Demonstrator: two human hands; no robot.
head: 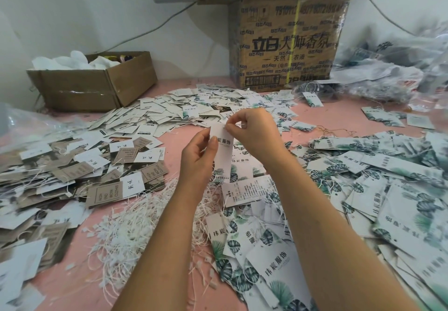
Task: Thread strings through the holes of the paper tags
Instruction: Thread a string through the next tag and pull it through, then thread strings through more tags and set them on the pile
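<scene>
String (240,124) is being pinched in the right hand (254,132). Left hand (197,159) is pinching the paper tag (224,160) upright to steady it.

hands: 2, left hand (197,158), right hand (254,132)
cardboard boxes: 2, small box (97,87), large box (288,43)
held tag (224,150): 1
loose tags (388,177): uncountable
strings (135,225): 1 heap, uncountable

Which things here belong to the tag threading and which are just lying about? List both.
In the job: left hand, right hand, held tag, loose white strings, leaf-print tags.
Lying about: small cardboard box, large printed box, plastic bags.
</scene>
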